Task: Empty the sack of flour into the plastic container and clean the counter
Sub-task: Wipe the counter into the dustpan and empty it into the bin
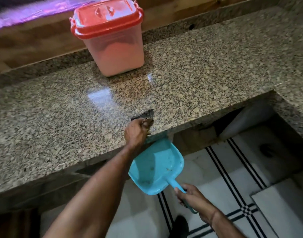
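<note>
A clear plastic container (pixel 116 48) with a red lid stands shut at the back of the granite counter (pixel 198 74), with flour inside. My left hand (pixel 136 133) grips a dark cloth (pixel 145 115) on the counter right at its front edge. Just below that edge hangs a turquoise dustpan (pixel 155 167), and my right hand (pixel 192 196) holds its handle. Small specks of dirt lie in the pan. No flour sack is in view.
The counter turns a corner at the right (pixel 293 83). Below it is a white tiled floor with black stripes (pixel 233 169) and a white step (pixel 276 212). A dark shoe (pixel 180 225) shows near the bottom edge. A wooden ledge (pixel 27 45) runs behind the counter.
</note>
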The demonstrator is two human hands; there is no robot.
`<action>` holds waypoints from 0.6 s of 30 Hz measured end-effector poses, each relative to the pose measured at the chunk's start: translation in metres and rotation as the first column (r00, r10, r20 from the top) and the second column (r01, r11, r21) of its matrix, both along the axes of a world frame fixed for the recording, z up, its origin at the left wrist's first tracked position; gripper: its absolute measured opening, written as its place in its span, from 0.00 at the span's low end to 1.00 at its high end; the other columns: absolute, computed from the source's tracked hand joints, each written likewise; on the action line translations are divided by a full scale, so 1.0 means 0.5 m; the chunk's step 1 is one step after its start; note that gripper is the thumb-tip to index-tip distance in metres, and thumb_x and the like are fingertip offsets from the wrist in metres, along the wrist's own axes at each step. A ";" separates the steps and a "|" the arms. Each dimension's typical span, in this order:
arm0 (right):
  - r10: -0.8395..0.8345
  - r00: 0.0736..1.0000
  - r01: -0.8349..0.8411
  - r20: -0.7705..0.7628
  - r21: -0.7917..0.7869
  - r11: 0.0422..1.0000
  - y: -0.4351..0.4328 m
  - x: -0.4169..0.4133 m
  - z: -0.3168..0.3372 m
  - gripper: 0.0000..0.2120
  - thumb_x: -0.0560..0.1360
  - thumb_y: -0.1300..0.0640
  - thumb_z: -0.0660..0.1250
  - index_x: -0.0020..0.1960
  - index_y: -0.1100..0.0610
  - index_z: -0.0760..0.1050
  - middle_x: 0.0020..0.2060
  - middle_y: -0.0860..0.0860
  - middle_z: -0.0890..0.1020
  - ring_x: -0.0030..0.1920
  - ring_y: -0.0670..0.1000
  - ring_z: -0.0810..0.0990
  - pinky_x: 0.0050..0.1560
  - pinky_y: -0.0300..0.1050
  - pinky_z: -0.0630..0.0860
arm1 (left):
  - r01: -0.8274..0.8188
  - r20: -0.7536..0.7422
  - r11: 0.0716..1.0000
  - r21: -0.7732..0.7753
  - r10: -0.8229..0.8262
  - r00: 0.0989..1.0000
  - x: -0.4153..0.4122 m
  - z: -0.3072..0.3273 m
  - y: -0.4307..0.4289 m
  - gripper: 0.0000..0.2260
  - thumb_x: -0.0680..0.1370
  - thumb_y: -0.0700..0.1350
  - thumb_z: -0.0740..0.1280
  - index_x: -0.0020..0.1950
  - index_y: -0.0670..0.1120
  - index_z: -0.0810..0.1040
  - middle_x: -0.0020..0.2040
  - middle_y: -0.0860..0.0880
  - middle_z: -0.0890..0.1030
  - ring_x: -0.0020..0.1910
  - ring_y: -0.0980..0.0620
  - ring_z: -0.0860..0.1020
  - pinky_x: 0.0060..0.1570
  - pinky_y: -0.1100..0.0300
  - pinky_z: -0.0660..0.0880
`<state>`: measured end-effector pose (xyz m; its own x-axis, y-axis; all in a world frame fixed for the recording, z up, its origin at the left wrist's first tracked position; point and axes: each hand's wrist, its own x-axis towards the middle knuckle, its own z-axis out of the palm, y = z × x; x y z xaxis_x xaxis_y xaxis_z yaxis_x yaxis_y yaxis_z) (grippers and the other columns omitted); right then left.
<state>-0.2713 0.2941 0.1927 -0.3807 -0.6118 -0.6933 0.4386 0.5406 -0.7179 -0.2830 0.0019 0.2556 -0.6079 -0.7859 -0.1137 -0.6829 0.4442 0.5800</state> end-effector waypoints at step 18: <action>0.130 0.990 -0.126 -0.056 0.075 0.989 -0.050 0.120 -0.008 0.07 0.82 0.54 0.66 0.47 0.56 0.75 0.33 0.50 0.75 0.29 0.43 0.72 0.31 0.34 0.69 | 0.304 -0.053 0.944 -0.125 -0.312 0.949 0.295 -0.083 0.070 0.09 0.76 0.43 0.63 0.45 0.50 0.83 0.47 0.55 0.78 0.45 0.49 0.76 0.45 0.51 0.75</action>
<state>-0.2112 0.2693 0.1889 -0.3447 -0.6080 -0.7152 0.3194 0.6405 -0.6984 -0.1354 0.0370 0.2141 -0.8255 -0.5641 0.0179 -0.4610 0.6923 0.5551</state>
